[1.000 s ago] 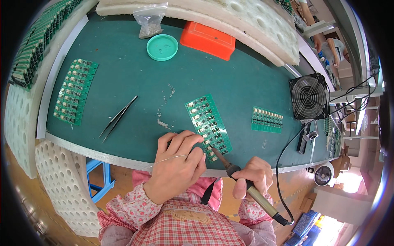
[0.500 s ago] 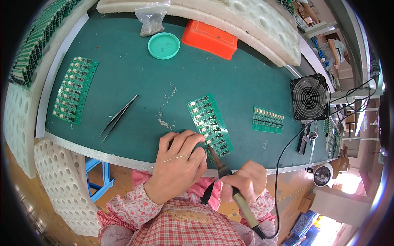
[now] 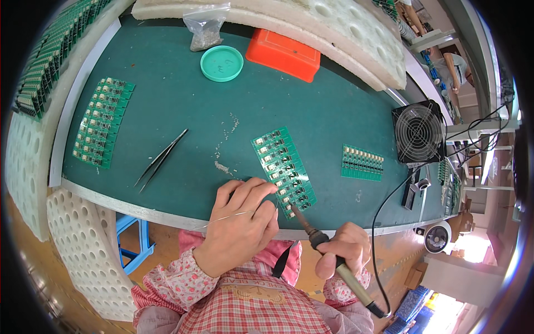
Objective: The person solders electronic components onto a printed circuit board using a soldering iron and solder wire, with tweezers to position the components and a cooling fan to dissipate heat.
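Observation:
A green circuit board panel (image 3: 285,171) with rows of small parts lies tilted on the bench. My left hand (image 3: 239,225) rests at its lower left edge, a finger touching the board. Thin solder wire (image 3: 227,217) runs across the back of this hand and between its closed fingers. My right hand (image 3: 346,247) is wrapped round a soldering iron (image 3: 318,238). Its tip is at the lower end of the board, near the white parts; contact cannot be made out. Left of my hands lie tweezers (image 3: 161,160), their points toward the far side.
Other board panels lie left (image 3: 103,123) and right (image 3: 362,163). Tiny white parts (image 3: 222,167) are scattered mid-bench. Farther back are a green lid (image 3: 222,63), a red bin (image 3: 282,54) and a plastic bag (image 3: 206,30). A fan (image 3: 418,132) stands right; the iron's cable (image 3: 375,234) loops nearby.
My right hand and the soldering iron have moved right and slightly nearer to me, the tip sliding down toward the board's near end. My left hand has hardly moved.

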`<state>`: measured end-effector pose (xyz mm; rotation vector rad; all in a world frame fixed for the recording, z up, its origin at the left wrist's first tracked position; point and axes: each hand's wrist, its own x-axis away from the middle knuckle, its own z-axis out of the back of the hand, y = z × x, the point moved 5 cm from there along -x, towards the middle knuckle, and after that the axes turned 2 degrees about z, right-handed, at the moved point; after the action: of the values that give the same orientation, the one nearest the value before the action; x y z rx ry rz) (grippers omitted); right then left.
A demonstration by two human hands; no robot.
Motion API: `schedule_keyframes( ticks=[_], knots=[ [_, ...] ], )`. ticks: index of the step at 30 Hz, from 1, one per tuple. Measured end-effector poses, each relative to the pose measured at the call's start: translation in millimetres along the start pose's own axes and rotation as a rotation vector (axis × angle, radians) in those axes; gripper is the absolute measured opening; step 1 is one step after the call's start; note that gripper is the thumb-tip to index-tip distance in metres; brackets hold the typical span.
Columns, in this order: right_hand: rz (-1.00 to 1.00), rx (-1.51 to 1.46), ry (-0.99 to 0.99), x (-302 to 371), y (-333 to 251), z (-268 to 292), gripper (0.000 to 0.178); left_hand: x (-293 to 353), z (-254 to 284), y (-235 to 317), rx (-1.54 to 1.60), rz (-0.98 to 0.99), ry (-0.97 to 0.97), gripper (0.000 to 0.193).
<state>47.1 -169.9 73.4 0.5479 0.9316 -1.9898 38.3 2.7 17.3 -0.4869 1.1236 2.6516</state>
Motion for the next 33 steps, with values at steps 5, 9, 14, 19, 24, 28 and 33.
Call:
schedule_keyframes(
  ticks=[5,9,14,19,24,28,33],
  knots=[
    [-0.102,-0.022,0.111,5.3,9.8,6.1,0.008,0.1,-1.9,2.3,-0.024,-0.012,0.009,0.018],
    [-0.148,0.029,0.197,4.6,12.9,8.6,0.006,-5.4,-0.7,1.3,0.004,-0.006,0.039,0.017],
    [-0.098,-0.054,0.088,-9.5,15.8,-1.7,0.007,-8.6,-0.4,-4.7,-0.028,0.016,0.032,0.016],
    [-0.085,-0.079,-0.047,-14.3,18.2,-11.5,0.010,-9.6,-2.2,-7.3,-0.043,0.032,0.008,0.016],
    [-0.083,-0.030,-0.082,-17.2,17.7,-15.2,0.009,-10.1,-2.5,-5.8,-0.066,0.024,-0.006,0.017],
    [-0.072,-0.038,-0.124,-20.2,17.5,-17.1,0.008,-11.0,-3.1,-6.4,-0.064,0.031,-0.017,0.017],
    [0.094,0.005,-0.132,-25.7,6.4,-23.5,0.015,-10.8,-3.5,-6.0,-0.059,0.028,-0.018,0.018]
  ],
)
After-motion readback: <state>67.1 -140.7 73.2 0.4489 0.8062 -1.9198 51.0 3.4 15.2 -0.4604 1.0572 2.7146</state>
